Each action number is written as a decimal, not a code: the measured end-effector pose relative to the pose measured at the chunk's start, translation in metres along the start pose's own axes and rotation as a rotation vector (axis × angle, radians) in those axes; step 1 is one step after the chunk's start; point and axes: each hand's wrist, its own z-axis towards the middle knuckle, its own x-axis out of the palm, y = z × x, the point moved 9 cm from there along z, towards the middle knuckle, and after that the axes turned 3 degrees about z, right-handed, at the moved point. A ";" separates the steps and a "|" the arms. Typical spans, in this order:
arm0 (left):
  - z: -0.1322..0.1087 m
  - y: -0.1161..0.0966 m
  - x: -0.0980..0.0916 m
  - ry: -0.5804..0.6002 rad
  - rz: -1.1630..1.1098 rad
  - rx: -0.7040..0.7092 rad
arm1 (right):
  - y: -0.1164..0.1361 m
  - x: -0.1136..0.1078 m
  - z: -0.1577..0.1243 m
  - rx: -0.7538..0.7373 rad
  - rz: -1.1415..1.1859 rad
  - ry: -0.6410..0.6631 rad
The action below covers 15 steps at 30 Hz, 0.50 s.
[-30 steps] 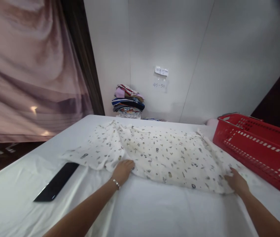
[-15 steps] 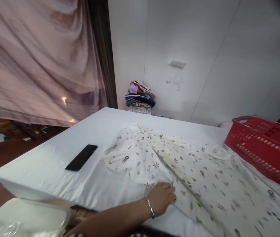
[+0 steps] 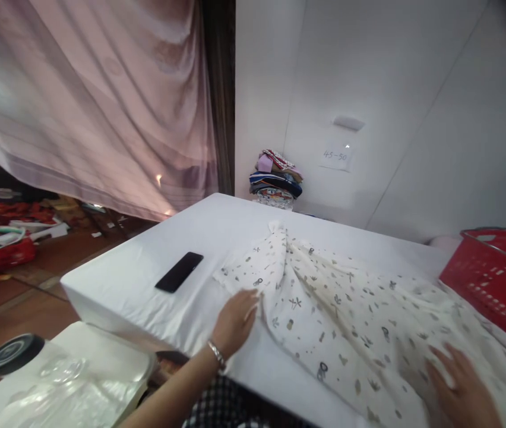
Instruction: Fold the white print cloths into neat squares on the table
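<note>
A white garment (image 3: pixel 346 309) printed with small dark motifs lies spread over a white-covered table (image 3: pixel 146 273). My left hand (image 3: pixel 235 321), with a bracelet on the wrist, rests flat at the garment's left edge, fingers stretched out and touching the cloth. Flat on the garment at the lower right lies my right hand (image 3: pixel 458 380), fingers spread and partly blurred. Neither hand grips anything.
A black phone (image 3: pixel 179 271) lies on the table's left part. A red plastic basket (image 3: pixel 497 279) stands at the right edge. Folded clothes (image 3: pixel 276 178) are stacked at the far wall. A pink curtain (image 3: pixel 92 101) hangs left. A white lidded box (image 3: pixel 57 380) sits near left.
The view has swung left. My left hand slid left to the garment's edge, and my right hand has come back into view, flat on the cloth.
</note>
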 end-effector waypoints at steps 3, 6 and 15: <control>0.020 0.055 -0.011 -0.013 0.153 -0.224 | 0.075 0.058 0.000 -0.175 0.015 0.096; 0.040 0.096 -0.003 0.082 0.233 -0.404 | 0.141 0.122 -0.008 -0.295 -0.016 0.267; 0.057 0.127 0.038 0.192 0.269 -0.522 | 0.165 0.173 -0.030 -0.303 -0.140 0.446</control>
